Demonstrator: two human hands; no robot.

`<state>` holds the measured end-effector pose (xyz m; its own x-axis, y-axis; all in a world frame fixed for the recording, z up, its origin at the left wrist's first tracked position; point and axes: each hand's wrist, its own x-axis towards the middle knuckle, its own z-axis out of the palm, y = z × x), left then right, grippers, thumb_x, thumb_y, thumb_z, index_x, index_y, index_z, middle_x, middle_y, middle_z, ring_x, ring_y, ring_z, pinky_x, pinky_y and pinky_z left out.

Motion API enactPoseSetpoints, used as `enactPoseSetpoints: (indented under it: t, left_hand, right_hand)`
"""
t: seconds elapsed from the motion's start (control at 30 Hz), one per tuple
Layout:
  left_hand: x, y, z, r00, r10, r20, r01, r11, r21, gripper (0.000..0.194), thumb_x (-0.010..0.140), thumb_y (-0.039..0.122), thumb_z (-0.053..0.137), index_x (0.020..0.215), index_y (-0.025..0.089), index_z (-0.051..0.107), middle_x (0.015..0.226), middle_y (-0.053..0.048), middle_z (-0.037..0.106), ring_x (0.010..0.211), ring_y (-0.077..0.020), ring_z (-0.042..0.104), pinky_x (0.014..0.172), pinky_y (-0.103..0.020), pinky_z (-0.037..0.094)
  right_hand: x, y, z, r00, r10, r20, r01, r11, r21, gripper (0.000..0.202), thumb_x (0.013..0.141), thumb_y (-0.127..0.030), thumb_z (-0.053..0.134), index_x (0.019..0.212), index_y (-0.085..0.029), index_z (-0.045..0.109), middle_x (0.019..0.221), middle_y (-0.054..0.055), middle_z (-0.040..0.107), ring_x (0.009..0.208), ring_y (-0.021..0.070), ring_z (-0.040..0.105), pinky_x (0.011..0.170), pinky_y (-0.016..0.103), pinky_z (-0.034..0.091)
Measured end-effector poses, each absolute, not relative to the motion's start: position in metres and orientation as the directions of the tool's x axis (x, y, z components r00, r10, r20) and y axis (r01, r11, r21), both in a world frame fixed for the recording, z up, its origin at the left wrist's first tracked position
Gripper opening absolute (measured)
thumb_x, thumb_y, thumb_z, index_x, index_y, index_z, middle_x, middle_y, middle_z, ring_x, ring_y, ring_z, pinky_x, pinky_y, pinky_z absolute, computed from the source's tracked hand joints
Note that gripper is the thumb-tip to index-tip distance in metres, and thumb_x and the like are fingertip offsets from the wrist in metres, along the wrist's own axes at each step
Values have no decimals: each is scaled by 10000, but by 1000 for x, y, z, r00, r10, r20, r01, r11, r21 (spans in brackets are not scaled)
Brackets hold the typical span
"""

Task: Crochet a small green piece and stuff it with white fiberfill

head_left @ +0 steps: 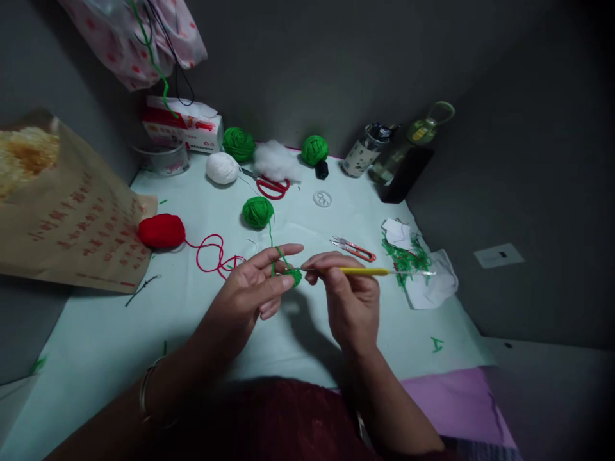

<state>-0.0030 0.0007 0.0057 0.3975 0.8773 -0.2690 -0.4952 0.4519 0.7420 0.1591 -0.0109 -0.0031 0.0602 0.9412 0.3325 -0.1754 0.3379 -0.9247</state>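
A small green crochet piece (293, 276) is pinched between the thumb and fingers of my left hand (257, 282). Green yarn (271, 238) passes over my left index finger, up to a green yarn ball (258, 212) behind it. My right hand (353, 298) grips a crochet hook (365, 271) with a yellow handle, held almost level. Its tip meets the green piece at my left fingertips; whether it sits inside a stitch is too small to tell.
Thread snips (354, 248) lie beyond my right hand, with green yarn scraps (408, 259) to the right. Red yarn (162, 231) and a paper bag (91, 218) stand left. Behind are red-handled scissors (273, 187), white yarn (222, 168), stuffing (276, 161), a pen cup (360, 157) and a bottle (398, 150).
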Motion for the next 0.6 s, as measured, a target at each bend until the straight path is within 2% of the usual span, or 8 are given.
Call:
enactPoseSetpoints:
  t: [0.13,0.3,0.43,0.6]
  left_hand:
    - [1,-3,3,415,880,-231,-498,432,752,347,818,230,778,1162,231,733,889,4,610,478,8,310,422,-149,262]
    - [1,-4,2,397,888,-230,-493,418,763,337,841,241,763,1176,240,731,865,5,594,505,-7,326,438,-145,283]
    - [-1,-4,1,368,898,-243,-471,405,784,359,825,256,781,1179,237,728,899,-12,597,512,-11,339,441,-150,299]
    - [0,-2,1,323,909,-264,-442,391,808,410,812,261,796,1211,237,709,930,-8,571,494,3,352,428,-155,308]
  right_hand:
    - [153,-13,-6,79,919,386,-29,389,-921,187,958,-201,626,998,-297,781,961,8,743,960,172,668,812,331,530]
    - [154,-15,-9,84,953,292,-132,302,-944,179,970,-239,618,1006,-312,778,932,-7,739,831,136,651,748,295,511]
    - [156,-13,-13,73,979,190,-231,202,-952,153,966,-291,627,1004,-303,775,930,-3,736,794,134,653,775,308,516]
    - [157,-12,-11,80,976,202,-239,216,-947,153,966,-297,622,988,-285,773,952,11,740,795,141,662,770,322,524]
